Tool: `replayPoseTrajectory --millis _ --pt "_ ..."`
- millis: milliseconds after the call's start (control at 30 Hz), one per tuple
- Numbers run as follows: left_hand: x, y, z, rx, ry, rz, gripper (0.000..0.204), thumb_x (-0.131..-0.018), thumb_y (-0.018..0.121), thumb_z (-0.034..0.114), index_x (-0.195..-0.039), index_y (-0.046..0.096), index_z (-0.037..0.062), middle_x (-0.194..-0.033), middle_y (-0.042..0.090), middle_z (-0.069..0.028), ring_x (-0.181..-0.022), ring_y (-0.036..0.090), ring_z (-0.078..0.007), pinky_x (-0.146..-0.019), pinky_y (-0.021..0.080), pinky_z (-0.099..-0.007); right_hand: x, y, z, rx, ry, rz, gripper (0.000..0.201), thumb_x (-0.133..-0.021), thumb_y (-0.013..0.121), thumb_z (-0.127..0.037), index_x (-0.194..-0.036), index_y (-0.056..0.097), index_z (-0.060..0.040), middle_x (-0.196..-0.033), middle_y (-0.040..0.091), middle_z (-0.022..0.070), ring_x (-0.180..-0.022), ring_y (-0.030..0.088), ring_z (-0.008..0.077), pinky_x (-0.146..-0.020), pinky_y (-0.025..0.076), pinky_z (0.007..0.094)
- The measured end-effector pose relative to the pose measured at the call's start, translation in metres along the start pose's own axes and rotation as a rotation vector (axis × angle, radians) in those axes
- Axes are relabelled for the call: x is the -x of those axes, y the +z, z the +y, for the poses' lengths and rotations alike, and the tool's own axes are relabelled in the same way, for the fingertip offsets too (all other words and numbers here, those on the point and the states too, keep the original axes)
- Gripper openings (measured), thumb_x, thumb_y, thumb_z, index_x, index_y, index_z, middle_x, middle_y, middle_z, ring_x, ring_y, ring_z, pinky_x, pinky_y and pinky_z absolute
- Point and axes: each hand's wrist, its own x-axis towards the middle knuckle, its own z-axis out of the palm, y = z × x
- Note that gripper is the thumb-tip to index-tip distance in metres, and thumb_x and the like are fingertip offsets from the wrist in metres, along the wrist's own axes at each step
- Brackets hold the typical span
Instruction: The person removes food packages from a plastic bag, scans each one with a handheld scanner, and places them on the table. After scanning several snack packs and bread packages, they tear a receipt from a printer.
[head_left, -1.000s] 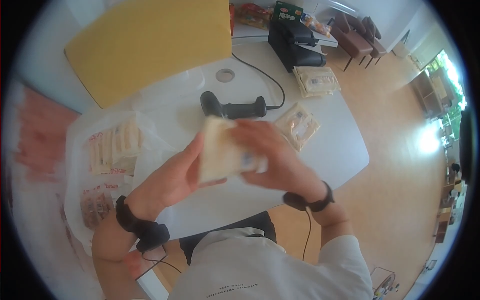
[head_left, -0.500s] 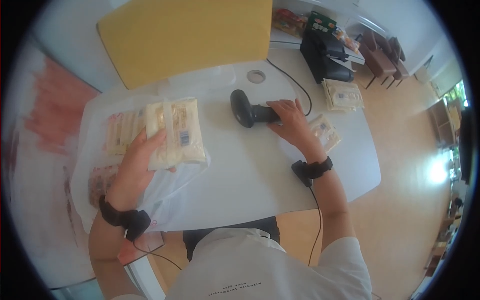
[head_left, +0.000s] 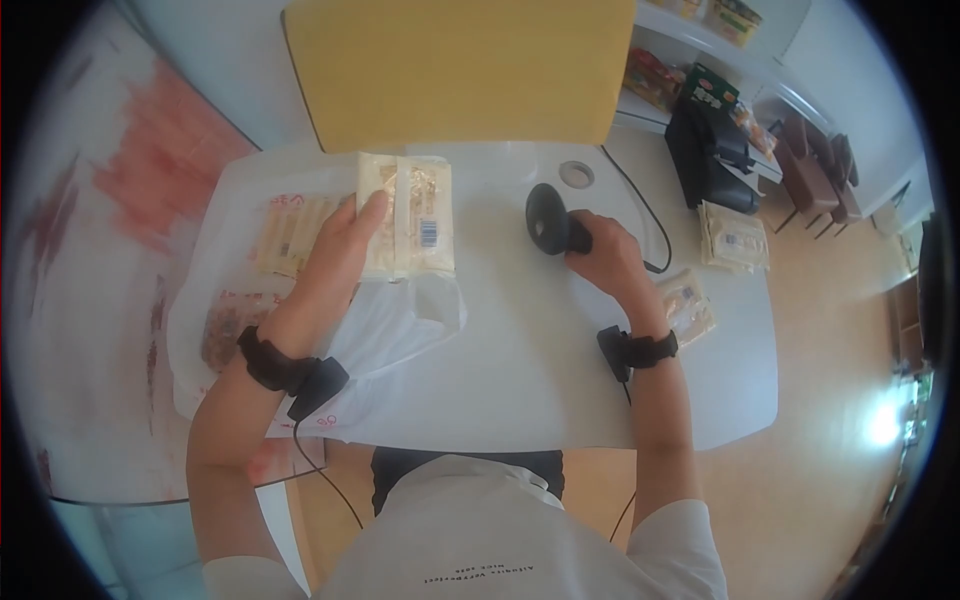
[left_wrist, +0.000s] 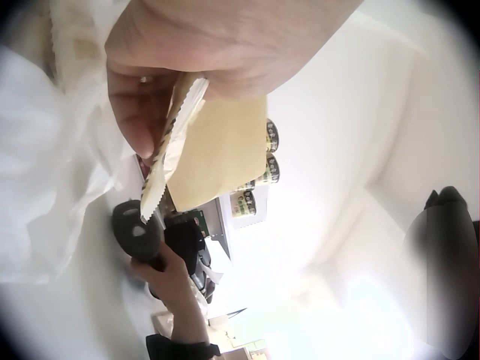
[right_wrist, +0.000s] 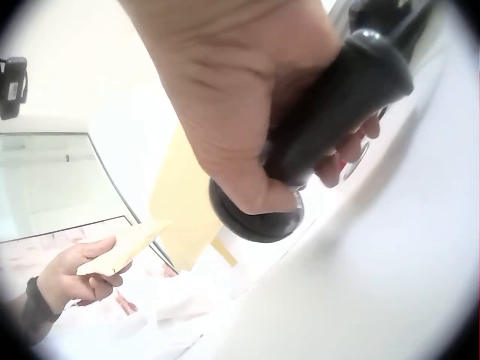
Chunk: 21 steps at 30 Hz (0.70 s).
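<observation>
My left hand (head_left: 340,245) grips a cream-coloured plastic food packet (head_left: 425,215) by its left side, thumb on top. A barcode label (head_left: 429,233) shows on the packet's upper face. In the left wrist view the packet (left_wrist: 174,142) appears edge-on, with a crimped seam. My right hand (head_left: 612,255) grips a black handheld barcode scanner (head_left: 548,218) round its handle, the head pointing toward the packet's side of the table. The right wrist view shows fingers wrapped round the scanner handle (right_wrist: 337,105).
A white plastic bag (head_left: 400,315) holding similar packets (head_left: 290,235) and a reddish packet (head_left: 235,320) lies at left. One packet (head_left: 688,305) lies by my right wrist, a stack (head_left: 735,240) behind it. A black device (head_left: 705,150) and yellow panel (head_left: 460,80) stand at the back.
Both hands were at the packet; then my right hand moved to the scanner and took its handle. My left hand carried the packet left, over the bag, and then farther forward. The head view has shifted.
</observation>
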Motion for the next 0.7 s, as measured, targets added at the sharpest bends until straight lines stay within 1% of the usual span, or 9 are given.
replayPoseTrajectory --millis 33,100,233,300,333,400,500,633,700 --pt "0.001 0.002 0.002 -0.014 -0.003 0.017 0.044 -0.1 0.047 0.032 -0.13 0.049 -0.0002 -0.117 0.06 -0.0089 -0.102 0.059 -0.0141 -0.086 0.048 -0.0287 -0.001 -0.003 -0.003 -0.004 -0.011 -0.005 0.044 -0.065 0.069 -0.013 -0.109 0.065 -0.0114 -0.087 0.066 0.0141 -0.087 0.062 0.0337 -0.078 0.05 0.042" --pt "-0.004 0.003 0.0 -0.048 0.048 0.044 0.043 -0.1 0.047 0.033 -0.127 0.051 -0.0005 -0.114 0.061 -0.0085 -0.099 0.06 -0.0133 -0.084 0.049 -0.0279 -0.002 -0.014 -0.011 -0.238 0.01 0.084 0.042 -0.066 0.071 -0.014 -0.107 0.065 -0.0099 -0.085 0.067 0.0159 -0.082 0.064 0.0331 -0.074 0.051 0.0394" --pt "-0.023 0.0 -0.008 -0.182 0.149 0.063 0.042 -0.1 0.046 0.034 -0.121 0.056 -0.0012 -0.104 0.063 -0.0066 -0.092 0.06 -0.0116 -0.079 0.049 -0.0271 0.0 -0.028 -0.028 -0.299 -0.019 0.153 0.039 -0.068 0.072 -0.014 -0.106 0.065 -0.0086 -0.084 0.067 0.0166 -0.076 0.065 0.0299 -0.072 0.05 0.0347" --pt "-0.027 0.006 -0.006 -0.186 0.177 0.075 0.042 -0.1 0.046 0.034 -0.119 0.057 -0.0013 -0.102 0.064 -0.0064 -0.09 0.06 -0.0114 -0.079 0.048 -0.0271 0.003 -0.036 -0.036 -0.433 -0.056 0.104 0.038 -0.07 0.073 -0.012 -0.106 0.065 -0.0049 -0.081 0.068 0.0138 -0.072 0.065 0.0206 -0.072 0.05 0.0304" --pt "-0.029 0.008 -0.005 -0.192 0.203 0.082 0.042 -0.1 0.046 0.035 -0.118 0.058 -0.0013 -0.099 0.064 -0.0062 -0.088 0.06 -0.0112 -0.078 0.048 -0.0271 0.006 -0.041 -0.038 -0.43 -0.061 0.1 0.038 -0.07 0.073 -0.012 -0.106 0.065 -0.0049 -0.081 0.068 0.0138 -0.072 0.065 0.0206 -0.072 0.05 0.0304" --pt "-0.04 0.008 -0.01 -0.235 0.231 0.084 0.042 -0.1 0.046 0.035 -0.118 0.057 -0.0012 -0.098 0.065 -0.0066 -0.087 0.06 -0.0114 -0.078 0.048 -0.0273 0.009 -0.048 -0.04 -0.528 -0.085 -0.003 0.04 -0.07 0.073 -0.008 -0.108 0.064 -0.0006 -0.082 0.068 0.0105 -0.074 0.06 0.0119 -0.074 0.05 0.0276" --pt "-0.05 0.009 -0.016 -0.297 0.273 0.081 0.041 -0.1 0.045 0.034 -0.118 0.057 -0.0011 -0.097 0.065 -0.0072 -0.086 0.06 -0.0119 -0.078 0.048 -0.0277 0.014 -0.05 -0.039 -0.608 -0.105 -0.081 0.042 -0.069 0.073 -0.005 -0.108 0.063 0.0021 -0.085 0.069 0.0089 -0.078 0.059 0.0083 -0.076 0.05 0.0266" --pt "-0.058 0.017 -0.022 -0.32 0.342 0.073 0.042 -0.1 0.045 0.035 -0.118 0.057 -0.0011 -0.095 0.066 -0.01 -0.084 0.062 -0.0153 -0.077 0.049 -0.0294 0.017 -0.048 -0.047 -0.601 -0.165 -0.1 0.042 -0.068 0.075 -0.004 -0.108 0.063 -0.0003 -0.081 0.068 0.01 -0.074 0.059 0.0098 -0.073 0.049 0.0268" --pt "-0.061 0.02 -0.024 -0.356 0.363 0.084 0.042 -0.1 0.045 0.035 -0.117 0.057 -0.0012 -0.094 0.066 -0.0119 -0.084 0.063 -0.0179 -0.077 0.049 -0.0307 0.02 -0.046 -0.057 -0.543 -0.2 -0.099 0.035 -0.068 0.076 -0.007 -0.102 0.065 -0.0029 -0.076 0.067 0.0117 -0.067 0.063 0.018 -0.068 0.05 0.0286"
